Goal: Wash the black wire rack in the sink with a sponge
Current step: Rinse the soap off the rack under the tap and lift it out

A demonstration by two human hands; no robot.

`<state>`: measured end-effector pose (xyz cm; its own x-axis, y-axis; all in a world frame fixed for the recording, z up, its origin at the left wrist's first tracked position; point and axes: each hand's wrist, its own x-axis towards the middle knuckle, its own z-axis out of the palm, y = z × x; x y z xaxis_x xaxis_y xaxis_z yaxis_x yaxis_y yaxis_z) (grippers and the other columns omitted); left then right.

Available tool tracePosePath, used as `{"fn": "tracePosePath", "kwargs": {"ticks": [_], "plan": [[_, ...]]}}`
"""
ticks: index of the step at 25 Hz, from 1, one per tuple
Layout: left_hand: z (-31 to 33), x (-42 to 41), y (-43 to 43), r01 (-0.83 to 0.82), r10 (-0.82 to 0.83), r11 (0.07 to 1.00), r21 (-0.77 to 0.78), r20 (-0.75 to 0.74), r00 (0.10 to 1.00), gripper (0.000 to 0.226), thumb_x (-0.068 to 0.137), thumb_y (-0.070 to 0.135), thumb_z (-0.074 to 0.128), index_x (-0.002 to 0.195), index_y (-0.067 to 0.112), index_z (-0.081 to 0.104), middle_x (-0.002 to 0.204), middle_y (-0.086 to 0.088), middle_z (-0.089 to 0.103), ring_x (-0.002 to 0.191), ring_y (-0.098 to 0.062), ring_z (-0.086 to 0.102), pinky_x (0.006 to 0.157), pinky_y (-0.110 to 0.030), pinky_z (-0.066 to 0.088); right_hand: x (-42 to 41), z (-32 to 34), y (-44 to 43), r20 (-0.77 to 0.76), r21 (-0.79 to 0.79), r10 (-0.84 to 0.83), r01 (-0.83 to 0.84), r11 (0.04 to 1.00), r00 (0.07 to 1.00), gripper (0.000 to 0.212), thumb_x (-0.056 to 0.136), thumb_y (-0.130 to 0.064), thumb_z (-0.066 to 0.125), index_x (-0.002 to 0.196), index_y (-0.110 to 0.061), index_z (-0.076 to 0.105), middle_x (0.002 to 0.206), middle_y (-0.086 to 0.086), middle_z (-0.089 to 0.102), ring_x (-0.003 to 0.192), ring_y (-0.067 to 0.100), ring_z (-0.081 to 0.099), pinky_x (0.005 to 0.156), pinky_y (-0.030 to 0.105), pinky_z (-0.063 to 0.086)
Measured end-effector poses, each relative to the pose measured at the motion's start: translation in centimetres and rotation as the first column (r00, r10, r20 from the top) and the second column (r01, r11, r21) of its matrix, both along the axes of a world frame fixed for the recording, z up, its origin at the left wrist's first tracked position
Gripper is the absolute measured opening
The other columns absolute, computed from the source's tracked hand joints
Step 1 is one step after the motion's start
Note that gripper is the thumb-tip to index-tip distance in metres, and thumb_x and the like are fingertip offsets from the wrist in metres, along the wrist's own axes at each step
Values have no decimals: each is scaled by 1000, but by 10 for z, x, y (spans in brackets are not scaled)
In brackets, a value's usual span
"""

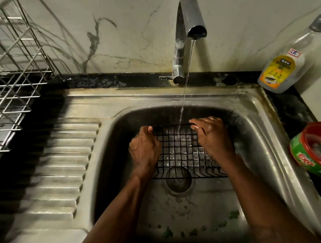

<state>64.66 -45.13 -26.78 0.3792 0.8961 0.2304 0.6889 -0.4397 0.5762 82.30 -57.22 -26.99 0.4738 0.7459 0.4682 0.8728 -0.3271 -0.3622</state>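
Hands both sit on the rack (181,153), which lies nearly flat in the far half of the sink (266,138), its near edge over the drain (178,180). The left hand (144,150) grips the rack's left side, fingers curled round the far left corner with the knuckles up. The right hand (214,137), wet and shiny, rests on the right side, its fingers (197,123) fairly straight and a little spread, pointing left along the far edge. Whether its thumb hooks under the wire cannot be told. Both forearms reach in from the near edge.

Water (184,94) falls in a thin stream from the tap (186,30) and lands on the grid between the two hands, nearer the right one. Small green bits (233,214) lie on the sink floor near the person.

Left of the basin is the ribbed drainboard (61,163), and on the far left stands a silver drainer (10,73). At the far right corner a clear bottle (281,70) with a yellow label stands on the dark counter. Nearer, on the right, sits a red and green tub (313,150), open at the top.
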Motion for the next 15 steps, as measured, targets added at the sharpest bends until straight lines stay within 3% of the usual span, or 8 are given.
{"fn": "tracePosePath", "kwargs": {"ticks": [3, 7, 9, 11, 12, 13, 14, 15], "plan": [[0, -9, 16, -40, 39, 999, 15, 64, 997, 22, 103, 27, 46, 90, 13, 56, 74, -16, 66, 70, -41, 63, 59, -33, 33, -17, -8, 16, -44, 320, 37, -21, 947, 998, 31, 80, 13, 69, 100, -8, 79, 99, 6, 77, 91, 24, 69, 84, 41, 56], [-1, -11, 22, -45, 42, 999, 28, 120, 992, 17, 101, 23, 49, 91, 12, 58, 75, -17, 67, 71, -42, 64, 59, -39, 41, -42, -8, 30, 31, 473, 144, -141, 870, 989, 23, 78, 13, 66, 85, -5, 79, 95, 6, 77, 87, 18, 70, 83, 27, 56], [-3, -11, 23, -46, 41, 998, 36, 129, 991, 16, 101, 21, 50, 92, 11, 58, 75, -16, 67, 72, -41, 64, 59, -39, 42, -50, -13, 34, -100, 458, 170, -106, 883, 980, 19, 78, 8, 69, 80, -9, 77, 86, 1, 75, 78, 12, 68, 73, 20, 54], [-4, -11, 23, -30, 22, 998, 50, 146, 989, 14, 101, 19, 50, 92, 11, 57, 75, -14, 66, 70, -38, 64, 60, -35, 37, -56, -20, 39, -388, 225, 143, -57, 973, 910, 16, 81, 1, 72, 86, -15, 75, 83, -4, 73, 73, 7, 67, 64, 17, 54], [-4, -12, 22, -16, 7, 998, 57, 157, 988, 14, 102, 18, 50, 92, 11, 56, 74, -13, 65, 69, -37, 63, 60, -33, 33, -56, -22, 42, -595, 78, 74, -34, 996, 800, 15, 84, -3, 73, 92, -16, 74, 86, -4, 73, 76, 9, 70, 63, 17, 55], [-4, -12, 22, -5, -6, 998, 65, 167, 986, 14, 102, 16, 50, 91, 10, 55, 73, -12, 64, 68, -36, 63, 60, -32, 31, -55, -21, 44, -808, 6, 3, 3, 1000, 589, 15, 87, -6, 73, 98, -16, 73, 90, -1, 74, 82, 14, 73, 64, 19, 57], [-5, -12, 22, -2, -12, 997, 77, 175, 984, 13, 102, 15, 50, 90, 10, 55, 72, -12, 64, 66, -36, 62, 60, -32, 30, -51, -20, 46, -953, 7, -12, 60, 998, 304, 14, 89, -5, 71, 102, -12, 72, 94, 5, 75, 87, 21, 75, 68, 25, 59], [-5, -12, 22, -3, -14, 996, 92, 180, 984, 13, 101, 14, 50, 90, 9, 55, 72, -12, 63, 65, -36, 62, 60, -32, 29, -48, -19, 45, -998, 10, 5, 79, 997, 64, 14, 92, -5, 68, 105, -9, 72, 99, 10, 75, 91, 25, 75, 72, 30, 61]]}}
